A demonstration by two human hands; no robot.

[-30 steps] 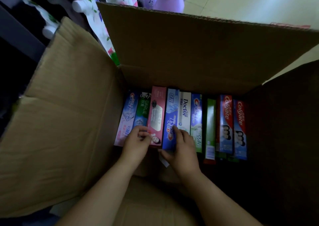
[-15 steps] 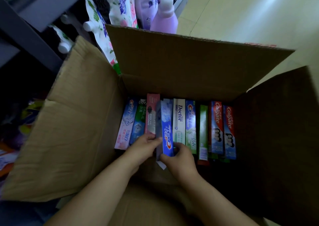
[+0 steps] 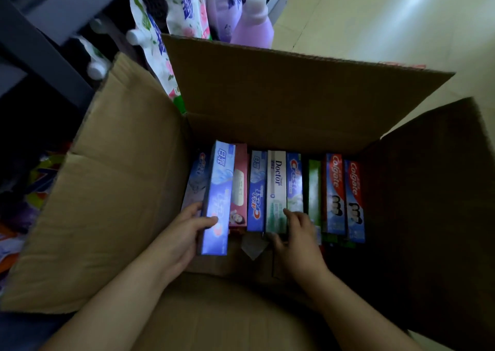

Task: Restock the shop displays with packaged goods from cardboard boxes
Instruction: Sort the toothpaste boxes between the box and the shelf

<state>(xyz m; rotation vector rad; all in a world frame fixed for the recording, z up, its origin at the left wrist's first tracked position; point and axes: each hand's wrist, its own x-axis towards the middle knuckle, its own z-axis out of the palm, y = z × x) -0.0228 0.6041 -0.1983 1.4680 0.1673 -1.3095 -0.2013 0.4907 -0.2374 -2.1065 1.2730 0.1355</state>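
An open cardboard box holds a row of toothpaste cartons lying side by side. My left hand grips a blue Crest carton, lifted above the row at the left. My right hand reaches into the box, its fingertips on the near ends of the white Doctor carton and the blue-green Crest carton. Further right lie a green carton and two red Colgate cartons. A pink carton lies beside the lifted one.
Dark shelving at the upper left carries floral refill pouches and a purple bottle. Pale tiled floor lies beyond the box. The box's flaps stand open on all sides; colourful packets lie left of it.
My left hand has taken the blue Crest carton and raised it out of the row toward the left. My right hand let go of it and moved right to the Doctor carton.
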